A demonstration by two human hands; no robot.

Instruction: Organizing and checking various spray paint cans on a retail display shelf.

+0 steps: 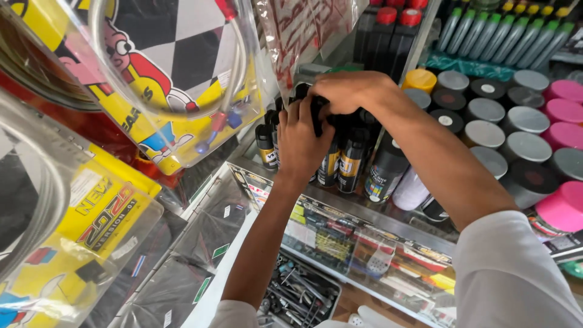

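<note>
Both hands — left hand (300, 136), right hand (347, 91) — grasp one black spray can (318, 115) within the cluster on the counter (364, 212); not yet lifted clear.

Two clear plastic packages hang at the left: the upper package (164, 79) has a yellow backing card with a black-and-white chequered field and a cartoon figure behind a coiled clear hose, and the lower package (73, 237) shows a yellow card with red and black lettering. At top centre hangs a clear bag (303, 30) with a red pattern. On the small black spray cans (340, 164) under the hands, the labels are black with yellow bands, and a white can (411, 189) stands just beside a larger black can (384, 173) with a white-lettered label.
</note>
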